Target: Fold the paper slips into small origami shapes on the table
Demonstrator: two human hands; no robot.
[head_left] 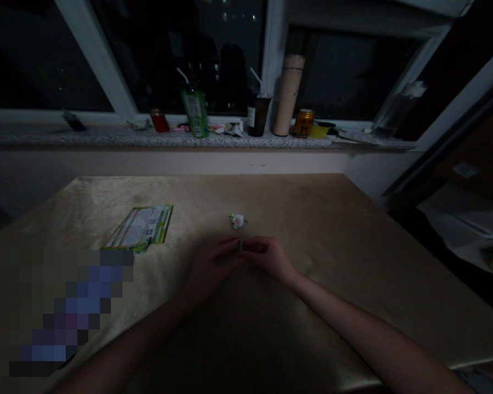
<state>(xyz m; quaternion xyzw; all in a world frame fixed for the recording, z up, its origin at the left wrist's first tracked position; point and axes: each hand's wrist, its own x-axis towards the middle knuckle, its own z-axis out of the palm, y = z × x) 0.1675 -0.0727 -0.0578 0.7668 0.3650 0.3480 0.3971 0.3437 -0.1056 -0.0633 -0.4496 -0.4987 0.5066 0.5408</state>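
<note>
Over the middle of the table, my left hand [211, 266] and my right hand [272, 258] meet at the fingertips. Between them they pinch a small whitish piece [240, 246]; it is too dark and small to tell its kind. Just beyond the fingers, a small triangular piece of printed paper or wrapper [238, 220], white, green and red, lies on the tabletop, touched by neither hand. To the left are green-edged printed sheets or packets [142, 227], overlapping each other.
A pixelated blue and purple oblong [82, 306] covers the table's left front. Along the granite windowsill [225, 140] stand a green bottle with a straw [195, 112], a dark cup [258, 116], a tall pink flask [288, 96] and an orange can [303, 123]. The light is dim.
</note>
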